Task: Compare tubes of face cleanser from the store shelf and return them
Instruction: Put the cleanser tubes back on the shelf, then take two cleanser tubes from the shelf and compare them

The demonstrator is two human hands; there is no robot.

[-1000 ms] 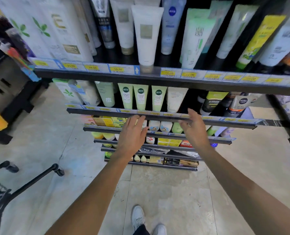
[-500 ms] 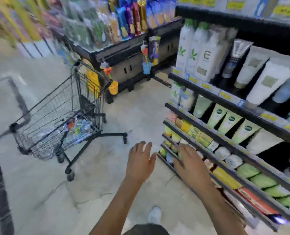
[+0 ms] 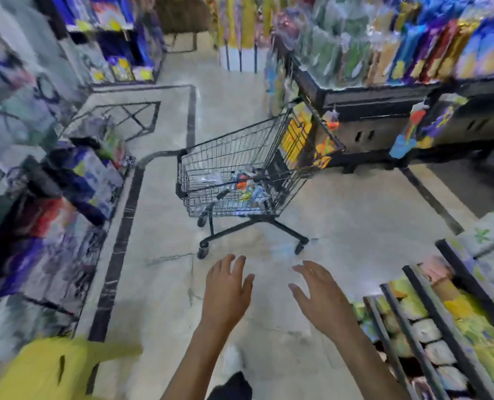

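Hovering over pale stone floor (image 3: pixel 159 284), left hand (image 3: pixel 225 293) and right hand (image 3: pixel 320 295) spread straight fingers, empty; wire-mesh cart (image 3: pixel 240 180) ahead.

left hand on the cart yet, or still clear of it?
Apart. The head view shows bare floor between the left hand and the shopping cart; its fingers stop short of the nearest wheel.

Left hand (image 3: pixel 227 293) and right hand (image 3: pixel 322 298) empty, fingers spread, wire cart (image 3: pixel 240 180) ahead, blurred shelves (image 3: pixel 442 327) right
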